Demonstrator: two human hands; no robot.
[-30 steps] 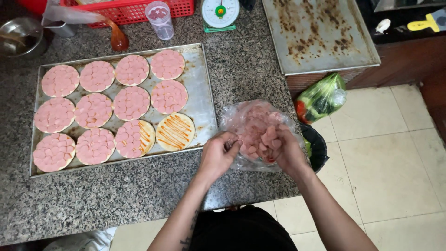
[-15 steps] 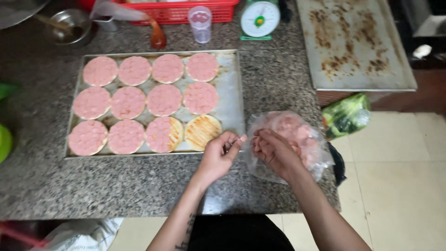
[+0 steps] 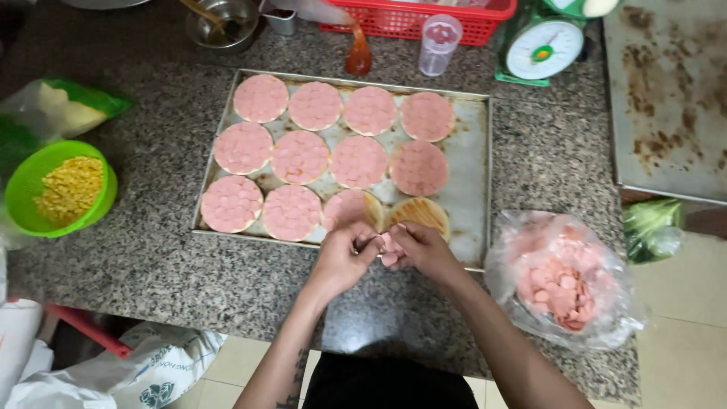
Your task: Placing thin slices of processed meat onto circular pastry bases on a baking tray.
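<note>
Head view: both hands meet over the baking tray's (image 3: pixel 477 189) near edge.
L hand (image 3: pixel 341 261) & R hand (image 3: pixel 424 250) fingers pinch pink sausage slices (image 3: pixel 388 248) between them, just below the half-covered round base (image 3: pixel 418 213); bag of slices (image 3: pixel 564 280) on worktop (image 3: pixel 151 265), right of fingers.
</note>
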